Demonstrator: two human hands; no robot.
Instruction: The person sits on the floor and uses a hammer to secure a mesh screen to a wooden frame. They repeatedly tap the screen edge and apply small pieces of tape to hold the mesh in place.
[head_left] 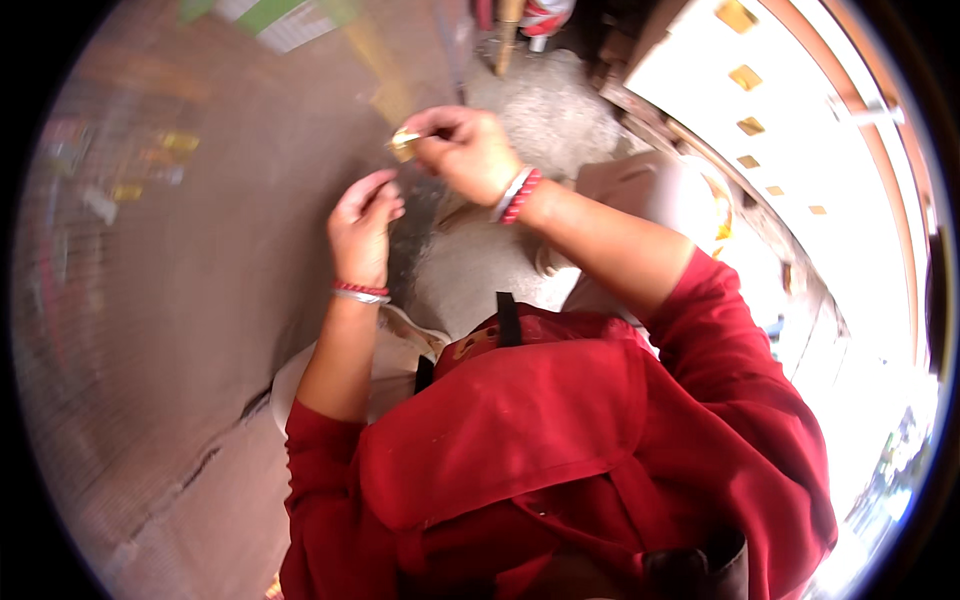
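A small shiny gold piece (403, 145) is pinched between the thumb and fingers of my right hand (468, 155). Its exact kind is too blurred to make out. Just below and to the left of it is my left hand (362, 228), with its thumb and fingers curled together. Whatever those fingers may hold is too small to see. The two hands are close but apart, above the near edge of a brown surface (220, 270).
Small yellow items (178, 142) lie blurred on the left side. A green and white printed packet (285, 22) sits at the far edge. On the right, a bright white panel (690, 60) carries a row of gold squares (745, 77). Below is a concrete floor (545, 105).
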